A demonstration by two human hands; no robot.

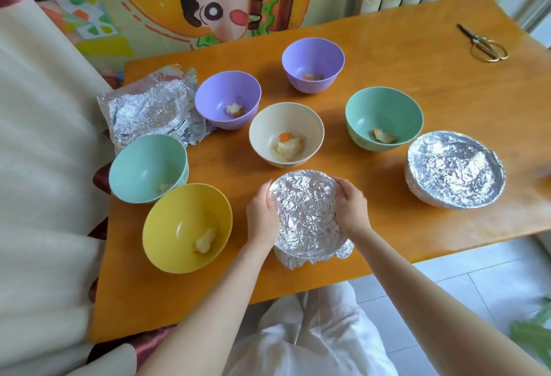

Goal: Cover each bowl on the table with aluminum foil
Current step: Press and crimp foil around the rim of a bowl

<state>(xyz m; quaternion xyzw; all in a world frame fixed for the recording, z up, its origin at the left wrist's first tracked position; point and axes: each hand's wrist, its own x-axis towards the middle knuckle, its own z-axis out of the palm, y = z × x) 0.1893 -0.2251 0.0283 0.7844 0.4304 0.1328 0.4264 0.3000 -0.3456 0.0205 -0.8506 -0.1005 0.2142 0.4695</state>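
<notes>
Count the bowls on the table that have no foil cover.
6. Far purple bowl at the back; near purple bowl beside the loose foil; cream bowl central; right green bowl; left green bowl at the left edge; yellow bowl front left. None seems hidden.

Foil swallowed the near bowl whole, and its colour and contents could not be told. The left hand and right hand masked its sides. The second wrapped bowl gave nothing away either. The table ran off the right edge, and its left side vanished under a cream cloth. The loose foil sheets were tucked partly behind a purple bowl. The scraps in the open bowls were too small to name. At the lower right sat a green smear, blurred and cut off.
</notes>
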